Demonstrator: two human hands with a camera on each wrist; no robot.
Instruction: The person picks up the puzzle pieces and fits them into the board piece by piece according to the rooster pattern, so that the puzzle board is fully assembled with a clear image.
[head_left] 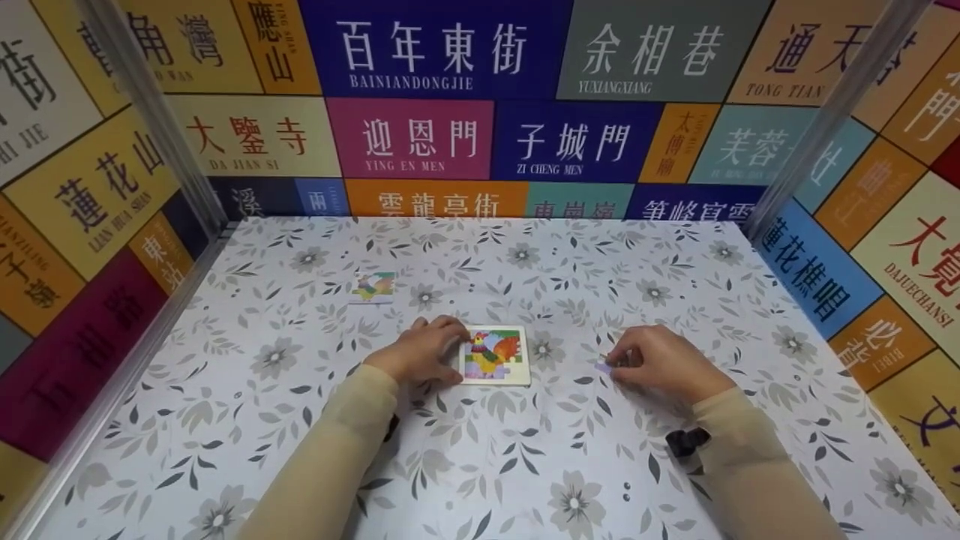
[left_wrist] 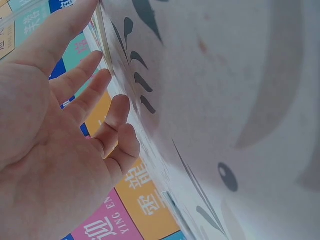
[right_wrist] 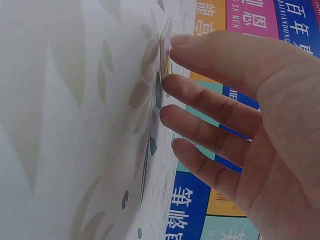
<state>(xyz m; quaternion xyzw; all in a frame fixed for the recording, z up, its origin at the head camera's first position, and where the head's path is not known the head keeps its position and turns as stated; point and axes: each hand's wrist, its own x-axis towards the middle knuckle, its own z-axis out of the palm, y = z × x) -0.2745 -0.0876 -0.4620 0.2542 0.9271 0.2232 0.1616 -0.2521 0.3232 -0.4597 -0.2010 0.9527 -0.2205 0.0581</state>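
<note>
A small framed jigsaw puzzle [head_left: 491,356] of a rooster lies on the table, with a pale gap at its lower right. My left hand [head_left: 424,351] rests at its left edge, the thumb by the lower corner and a fingertip by the upper one. In the left wrist view, the fingers [left_wrist: 95,102] are spread and relaxed beside the board's thin edge [left_wrist: 103,42]. To the right, my right hand [head_left: 660,364] pinches a small purplish puzzle piece [head_left: 602,366] between thumb and forefinger, low over the table. The right wrist view shows that piece [right_wrist: 164,44] edge-on, tilted up at the fingertips.
A square rooster picture card [head_left: 373,288] lies farther back on the left. The table [head_left: 480,465] has a white cover with printed grey flowers and leaves. Panels of coloured signs [head_left: 420,139] enclose the back and both sides. A black wrist device [head_left: 686,442] sits at the right sleeve.
</note>
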